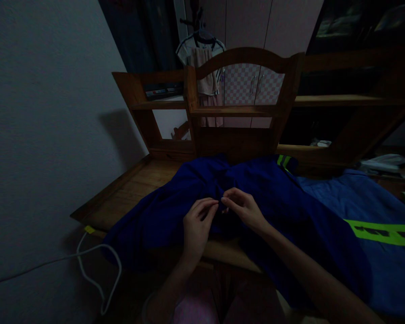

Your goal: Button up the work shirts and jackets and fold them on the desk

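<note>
A dark blue garment (162, 213) lies spread and rumpled over the wooden desk (138, 180). Above its middle, my left hand (198, 220) has thumb and forefinger pinched together. Close by on the right, my right hand (245, 207) pinches too, its fingertips almost meeting those of the left. Whatever sits between the fingertips is too small and dark to make out. A sleeve end with yellow-green bands (284, 163) shows at the garment's far right.
On the right lies a lighter blue garment (340, 193) with a yellow-green strip (384, 232). A wooden shelf unit (234, 111) rises at the back. The wall (54, 112) borders the left, where a white cable (97, 246) hangs by the desk edge. Clothes hang behind the shelf.
</note>
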A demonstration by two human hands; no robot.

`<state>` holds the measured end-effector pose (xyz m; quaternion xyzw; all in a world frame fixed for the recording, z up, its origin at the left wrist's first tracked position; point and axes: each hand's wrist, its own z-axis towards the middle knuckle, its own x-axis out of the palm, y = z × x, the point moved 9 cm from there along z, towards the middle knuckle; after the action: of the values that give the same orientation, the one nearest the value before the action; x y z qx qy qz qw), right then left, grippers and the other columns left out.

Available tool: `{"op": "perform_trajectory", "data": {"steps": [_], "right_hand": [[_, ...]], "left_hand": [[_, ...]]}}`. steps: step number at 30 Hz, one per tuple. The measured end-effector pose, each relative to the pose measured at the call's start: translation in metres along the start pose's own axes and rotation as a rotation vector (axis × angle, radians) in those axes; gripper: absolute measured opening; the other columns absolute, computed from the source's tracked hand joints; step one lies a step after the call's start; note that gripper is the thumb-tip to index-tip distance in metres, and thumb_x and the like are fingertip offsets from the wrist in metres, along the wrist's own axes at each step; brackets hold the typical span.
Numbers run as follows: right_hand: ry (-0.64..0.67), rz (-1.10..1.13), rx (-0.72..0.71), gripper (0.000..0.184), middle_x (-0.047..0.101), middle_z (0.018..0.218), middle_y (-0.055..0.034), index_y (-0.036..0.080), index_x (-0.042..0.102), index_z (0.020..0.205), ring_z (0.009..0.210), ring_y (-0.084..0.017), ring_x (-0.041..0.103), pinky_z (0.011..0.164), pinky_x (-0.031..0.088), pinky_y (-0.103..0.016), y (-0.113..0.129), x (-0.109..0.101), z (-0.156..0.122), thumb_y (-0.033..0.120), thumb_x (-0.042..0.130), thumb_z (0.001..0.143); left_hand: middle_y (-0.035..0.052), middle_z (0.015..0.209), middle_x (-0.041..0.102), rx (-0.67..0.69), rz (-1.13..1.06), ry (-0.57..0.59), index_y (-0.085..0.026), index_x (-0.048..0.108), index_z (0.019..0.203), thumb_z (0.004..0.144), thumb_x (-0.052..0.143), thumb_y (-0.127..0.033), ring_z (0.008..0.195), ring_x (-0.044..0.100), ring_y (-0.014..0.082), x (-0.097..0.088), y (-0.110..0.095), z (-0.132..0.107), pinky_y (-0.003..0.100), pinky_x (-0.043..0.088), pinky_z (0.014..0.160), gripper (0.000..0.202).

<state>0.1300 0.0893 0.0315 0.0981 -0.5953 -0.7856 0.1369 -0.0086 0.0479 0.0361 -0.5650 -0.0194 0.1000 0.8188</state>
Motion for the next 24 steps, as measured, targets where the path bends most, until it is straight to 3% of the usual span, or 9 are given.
{"op": "perform_trajectory", "data": {"steps": [4,7,12,24], "right_hand": [[0.060,0.011,0.024,0.019,0.058,0.074,0.0019,0.017,0.058,0.089,0.062,-0.010,0.058,0.062,0.045,-0.023,0.000,0.002,0.001,0.034,0.062,0.083],[0.091,0.010,0.045,0.020,0.058,0.071,0.0022,0.017,0.058,0.088,0.058,-0.010,0.056,0.058,0.044,-0.023,-0.004,0.002,0.001,0.036,0.062,0.083],[0.058,-0.076,0.040,0.022,0.060,0.067,0.0009,0.016,0.059,0.084,0.060,-0.012,0.057,0.061,0.045,-0.025,-0.005,-0.004,0.002,0.037,0.064,0.081],[-0.018,-0.081,0.048,0.024,0.060,0.067,0.0011,0.016,0.061,0.080,0.061,-0.011,0.057,0.063,0.045,-0.024,-0.008,-0.008,0.002,0.038,0.068,0.076]], "left_hand": [[0.0086,0.107,0.065,-0.271,-0.310,0.178,-0.021,0.053,0.124,0.078,0.067,-0.029,0.089,0.066,0.0192,0.016,0.028,0.000,0.032,0.051,0.082,0.048],[0.0096,0.104,0.067,-0.397,-0.457,0.257,-0.018,0.050,0.129,0.074,0.071,-0.025,0.092,0.065,0.0189,0.025,0.044,-0.002,0.032,0.048,0.087,0.060],[0.0099,0.106,0.066,-0.397,-0.528,0.102,-0.016,0.059,0.119,0.069,0.074,-0.020,0.099,0.062,0.0170,0.019,0.057,-0.001,0.025,0.045,0.087,0.052],[0.0093,0.104,0.067,-0.397,-0.579,0.034,-0.016,0.058,0.119,0.073,0.072,-0.024,0.096,0.063,0.0163,0.026,0.050,-0.006,0.028,0.047,0.088,0.048]]}}
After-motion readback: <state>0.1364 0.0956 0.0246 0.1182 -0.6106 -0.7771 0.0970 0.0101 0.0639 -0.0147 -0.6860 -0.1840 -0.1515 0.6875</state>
